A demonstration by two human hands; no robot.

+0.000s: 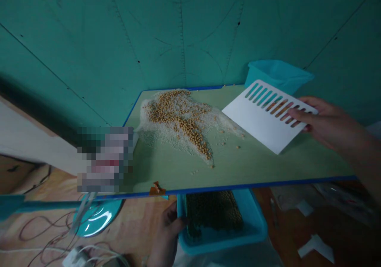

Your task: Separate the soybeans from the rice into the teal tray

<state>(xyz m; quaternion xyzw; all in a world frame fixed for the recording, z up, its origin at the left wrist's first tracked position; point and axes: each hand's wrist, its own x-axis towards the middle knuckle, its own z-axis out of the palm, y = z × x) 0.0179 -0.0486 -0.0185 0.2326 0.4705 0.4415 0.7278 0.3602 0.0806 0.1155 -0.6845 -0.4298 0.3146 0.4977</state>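
Observation:
My right hand [320,118] is closed on a white slotted scraper [256,122], thumb on top along its slots. The scraper is tilted above the right part of a pale green tabletop [178,175]. To its left, a heap of round tan beans [190,132] lies spread over fine whitish grains [217,120]. Below the table's front edge, my left hand [169,229] grips the left rim of a blue basin [256,235], which holds a dark mass of bean-like pieces [214,213]. Some of the left hand's fingers are hidden behind the rim.
A blue container [276,74] stands at the table's back right against the green wall [190,28]. A pixelated object [110,159] is at the left edge. Cables [44,227], a power plug [76,257] and a shiny blue disc [99,217] lie below left.

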